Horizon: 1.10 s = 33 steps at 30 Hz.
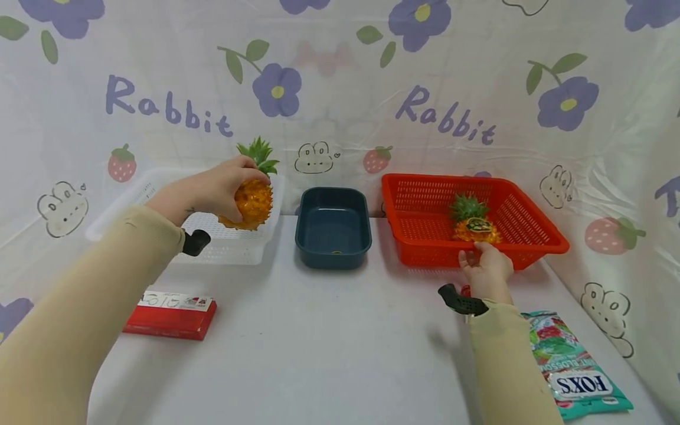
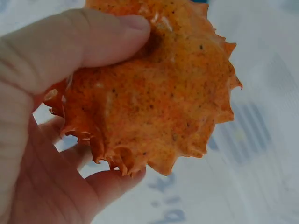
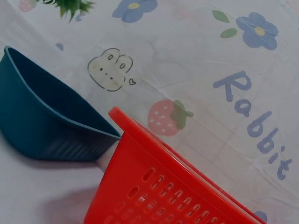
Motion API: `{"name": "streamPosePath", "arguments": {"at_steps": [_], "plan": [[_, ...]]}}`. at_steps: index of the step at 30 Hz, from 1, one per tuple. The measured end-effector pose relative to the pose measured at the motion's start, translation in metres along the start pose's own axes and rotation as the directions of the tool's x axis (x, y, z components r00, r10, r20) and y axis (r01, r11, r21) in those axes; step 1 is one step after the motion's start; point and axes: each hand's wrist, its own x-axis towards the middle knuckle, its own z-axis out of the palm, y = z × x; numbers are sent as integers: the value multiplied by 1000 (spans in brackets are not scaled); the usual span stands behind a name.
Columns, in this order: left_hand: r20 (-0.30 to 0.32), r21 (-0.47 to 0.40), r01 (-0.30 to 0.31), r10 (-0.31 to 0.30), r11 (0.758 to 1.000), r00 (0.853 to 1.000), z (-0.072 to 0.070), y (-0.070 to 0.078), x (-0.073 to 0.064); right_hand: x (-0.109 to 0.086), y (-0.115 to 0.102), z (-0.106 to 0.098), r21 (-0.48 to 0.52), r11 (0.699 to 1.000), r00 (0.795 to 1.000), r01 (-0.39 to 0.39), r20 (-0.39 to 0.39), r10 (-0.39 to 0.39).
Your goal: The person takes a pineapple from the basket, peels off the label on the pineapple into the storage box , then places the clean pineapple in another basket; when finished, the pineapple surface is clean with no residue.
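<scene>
My left hand grips a toy pineapple with a spiky orange body and a green leafy crown, upright over the white basket. In the left wrist view the thumb presses on top of the orange body, with the other fingers around its side. My right hand holds the front rim of the red basket, fingertips at the edge. Inside that basket, close behind the right hand, lies a second pineapple with a label on it. The right wrist view shows the red basket's side but not the hand.
Between the two baskets stands a dark blue bin. A red box lies at the front left, partly behind the left sleeve. A green FOX'S candy bag lies to the right of the right sleeve. A patterned cloth hangs behind everything.
</scene>
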Motion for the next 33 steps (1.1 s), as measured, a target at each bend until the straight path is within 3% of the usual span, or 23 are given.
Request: {"name": "streamPosePath", "arguments": {"at_steps": [6,12,21,24,29,33], "plan": [[63,6,105,-105,994,992,7,-32,12,-1,1,0,3,1000,1000,11,14,-11],[147,4,217,-215,976,965,16,-49,19,-2,1,-1,7,1000,1000,15,-4,-15],[196,13,298,-294,955,935,20,-54,21,-2,0,1,10,1000,1000,14,-9,-14],[219,11,334,-328,943,919,21,-53,20,-1,1,2,19,999,999,31,-20,-30],[304,-53,368,-336,928,891,26,-54,20,-2,1,1,16,1000,1000,12,-10,-12],[344,-103,380,-326,919,881,33,-53,20,-3,0,0,10,1000,1000,-17,4,17]]}}
